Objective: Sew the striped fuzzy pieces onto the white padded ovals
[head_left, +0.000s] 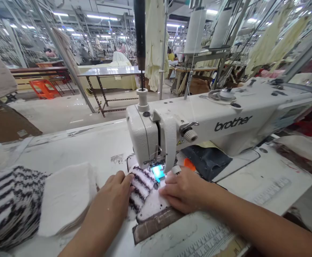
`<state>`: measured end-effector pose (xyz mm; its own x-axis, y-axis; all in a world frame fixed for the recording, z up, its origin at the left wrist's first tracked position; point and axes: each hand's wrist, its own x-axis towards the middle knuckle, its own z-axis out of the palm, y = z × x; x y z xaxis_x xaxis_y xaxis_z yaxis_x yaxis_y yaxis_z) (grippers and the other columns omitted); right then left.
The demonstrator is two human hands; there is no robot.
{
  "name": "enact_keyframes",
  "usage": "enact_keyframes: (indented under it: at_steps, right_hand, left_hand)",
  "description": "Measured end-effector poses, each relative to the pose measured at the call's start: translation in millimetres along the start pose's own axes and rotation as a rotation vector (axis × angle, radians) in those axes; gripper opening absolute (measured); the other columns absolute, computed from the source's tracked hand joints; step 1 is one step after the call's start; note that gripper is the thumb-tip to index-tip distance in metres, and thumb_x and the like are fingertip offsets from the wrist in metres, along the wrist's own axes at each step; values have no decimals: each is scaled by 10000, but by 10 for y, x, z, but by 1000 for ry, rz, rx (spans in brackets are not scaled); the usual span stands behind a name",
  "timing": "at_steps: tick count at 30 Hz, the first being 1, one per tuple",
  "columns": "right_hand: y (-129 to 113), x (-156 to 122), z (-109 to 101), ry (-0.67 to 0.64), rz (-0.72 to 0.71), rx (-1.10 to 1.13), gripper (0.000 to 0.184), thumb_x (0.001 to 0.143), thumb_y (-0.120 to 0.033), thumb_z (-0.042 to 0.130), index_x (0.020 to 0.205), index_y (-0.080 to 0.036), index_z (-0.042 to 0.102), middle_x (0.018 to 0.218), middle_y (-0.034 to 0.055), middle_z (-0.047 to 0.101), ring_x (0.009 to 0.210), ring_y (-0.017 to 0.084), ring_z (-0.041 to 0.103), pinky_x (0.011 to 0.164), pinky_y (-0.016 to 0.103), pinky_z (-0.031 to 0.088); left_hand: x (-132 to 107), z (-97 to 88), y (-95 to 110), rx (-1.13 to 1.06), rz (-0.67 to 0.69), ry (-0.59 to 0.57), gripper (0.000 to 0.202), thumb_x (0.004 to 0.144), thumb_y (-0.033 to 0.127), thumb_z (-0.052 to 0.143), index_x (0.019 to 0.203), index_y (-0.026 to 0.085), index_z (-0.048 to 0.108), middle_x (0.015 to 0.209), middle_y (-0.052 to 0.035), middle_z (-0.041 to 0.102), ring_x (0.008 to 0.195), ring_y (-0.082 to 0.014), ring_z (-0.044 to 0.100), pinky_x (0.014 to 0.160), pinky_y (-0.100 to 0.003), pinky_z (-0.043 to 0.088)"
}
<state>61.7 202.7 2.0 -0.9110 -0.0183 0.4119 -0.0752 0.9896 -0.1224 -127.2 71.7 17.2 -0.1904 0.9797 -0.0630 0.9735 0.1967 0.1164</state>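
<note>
A striped cloth (142,185) lies beside the lit needle area of the sewing machine (198,119). The left hand's (113,196) fingers touch it; the right hand's (185,191) curl nearby; I cannot tell whether either grips. A white stack (66,200) and striped stack (11,205) crowd the worktop (99,146).

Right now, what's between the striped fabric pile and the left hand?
The head view shows a white cloth stack between the pile and the left hand.
</note>
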Motion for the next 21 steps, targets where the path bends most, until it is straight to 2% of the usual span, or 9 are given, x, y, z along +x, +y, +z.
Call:
enact_keyframes:
  at_steps: [3,6,11,14,17,21]
  right_hand:
    - [-25,-9,-6,-105,-60,33,141,779,-179,474,769,-191,614,602,-15,568,598,154,473,595,297,287]
    - [-30,-21,-1,-135,-64,32,159,800,-201,469,859,-203,616,627,-14,561,616,162,462,620,299,296]
    - [-73,-2,1,-130,-33,-2,199,885,-235,431,980,-211,604,643,-21,561,602,154,450,708,304,326]
    - [-96,13,1,-134,-41,-4,190,888,-246,432,857,-208,615,618,-26,552,583,147,435,697,313,316]
    - [-100,10,10,-136,-65,3,205,865,-240,443,735,-204,598,580,-28,531,569,146,421,687,325,303]
    - [-121,35,58,-150,-65,-14,156,880,-264,456,883,-199,597,606,-32,563,566,144,442,667,319,292]
  left_hand:
    - [-63,-35,26,-125,-51,-72,276,924,203,325,1128,204,511,968,-72,565,844,-239,584,719,-383,470]
    - [-137,-81,20,-234,-68,-80,265,923,266,319,1128,230,482,1018,-60,568,858,-236,588,741,-400,466]
    - [-227,-71,-48,-210,21,-61,249,910,343,320,964,223,531,989,-56,530,872,-243,558,729,-407,456]
    - [-237,-32,-53,-115,65,-92,283,916,278,279,800,196,524,924,-65,521,865,-255,543,724,-414,437]
    - [-223,-27,-44,-107,59,-51,314,935,270,216,778,196,477,871,-55,508,808,-237,541,689,-389,427]
    - [-185,-80,-79,-209,27,8,301,945,325,195,805,205,433,841,-31,492,696,-192,528,610,-336,417]
